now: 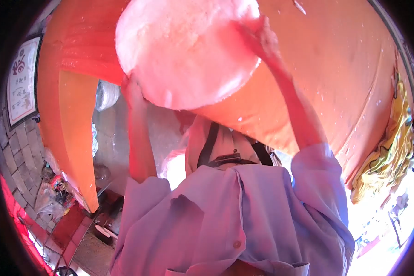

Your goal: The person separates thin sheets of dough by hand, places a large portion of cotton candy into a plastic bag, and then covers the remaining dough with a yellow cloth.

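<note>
A large round disc (184, 50), thick and whitish with a rough, fluffy-looking face, is held up at the top of the view under pink-red light. My left hand (133, 90) closes on its lower left edge. At the upper right edge is my right hand (260, 40), its fingers bent over the rim and slightly blurred. Beneath and behind the disc spreads an orange cloth (326, 60) with small white flecks on it. What the disc is made of I cannot tell.
On the left hangs a framed sign (23, 83) with writing. A pale rounded object (107, 95) sits behind my left forearm. Clear plastic bags (50, 202) lie on the brick paving. A crumpled yellow cloth (379, 158) hangs at the right edge.
</note>
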A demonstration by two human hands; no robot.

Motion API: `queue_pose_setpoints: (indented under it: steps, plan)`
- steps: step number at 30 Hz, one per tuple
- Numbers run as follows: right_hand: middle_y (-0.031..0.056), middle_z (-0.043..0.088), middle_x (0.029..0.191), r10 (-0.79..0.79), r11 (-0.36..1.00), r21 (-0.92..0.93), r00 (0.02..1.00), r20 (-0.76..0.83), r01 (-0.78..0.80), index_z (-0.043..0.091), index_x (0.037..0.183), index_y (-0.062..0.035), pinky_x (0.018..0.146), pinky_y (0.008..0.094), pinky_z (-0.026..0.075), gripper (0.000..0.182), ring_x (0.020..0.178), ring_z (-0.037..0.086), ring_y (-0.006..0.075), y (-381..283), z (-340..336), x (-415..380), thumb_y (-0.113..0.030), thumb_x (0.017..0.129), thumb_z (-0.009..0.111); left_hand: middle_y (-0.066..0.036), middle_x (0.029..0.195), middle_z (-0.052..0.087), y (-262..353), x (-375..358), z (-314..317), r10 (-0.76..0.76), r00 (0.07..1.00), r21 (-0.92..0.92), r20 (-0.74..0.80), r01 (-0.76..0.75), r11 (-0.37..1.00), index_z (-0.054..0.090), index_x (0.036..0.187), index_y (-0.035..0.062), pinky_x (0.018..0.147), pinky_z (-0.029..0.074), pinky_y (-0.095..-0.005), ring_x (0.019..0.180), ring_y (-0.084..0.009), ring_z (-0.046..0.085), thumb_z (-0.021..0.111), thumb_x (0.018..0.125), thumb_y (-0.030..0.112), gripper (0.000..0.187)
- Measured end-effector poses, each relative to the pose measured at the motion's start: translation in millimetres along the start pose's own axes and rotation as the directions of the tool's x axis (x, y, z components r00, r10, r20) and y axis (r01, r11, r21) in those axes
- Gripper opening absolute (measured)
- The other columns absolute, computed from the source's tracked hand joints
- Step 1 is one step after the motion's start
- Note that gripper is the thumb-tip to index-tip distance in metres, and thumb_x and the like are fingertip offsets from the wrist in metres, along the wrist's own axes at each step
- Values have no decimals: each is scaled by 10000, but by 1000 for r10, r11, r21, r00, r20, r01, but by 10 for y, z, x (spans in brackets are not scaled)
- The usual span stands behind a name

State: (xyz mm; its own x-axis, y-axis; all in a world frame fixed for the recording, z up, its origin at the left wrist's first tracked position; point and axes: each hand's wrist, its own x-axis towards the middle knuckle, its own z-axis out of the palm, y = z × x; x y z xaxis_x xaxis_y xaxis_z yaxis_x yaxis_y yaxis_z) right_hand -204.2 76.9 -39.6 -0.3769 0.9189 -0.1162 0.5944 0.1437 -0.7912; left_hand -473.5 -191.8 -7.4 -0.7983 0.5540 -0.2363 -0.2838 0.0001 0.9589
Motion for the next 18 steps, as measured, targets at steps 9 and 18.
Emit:
queue_pose_setpoints:
  steps: [9, 18]
  plan:
    - [206, 606, 1195, -260, 828, -462, 947, 190, 319, 457, 1342, -129, 916, 464, 462, 786, 1089, 578, 401, -1691, -177, 865, -623, 757, 633, -98, 1255, 523, 312, -121, 166, -74, 996, 17, -48, 75, 997, 412, 1337, -14, 905, 449, -318, 1109, -176, 526, 478, 928, 97, 428]
    - [265, 645, 941, -145, 740, -631, 972, 187, 232, 598, 1078, -67, 760, 507, 484, 562, 902, 616, 448, -1414, 317, 1134, -581, 879, 491, -131, 1284, 479, 443, -53, 105, -192, 976, 196, -106, 210, 958, 350, 1359, -18, 991, 362, -342, 1168, -203, 469, 439, 939, 94, 444]
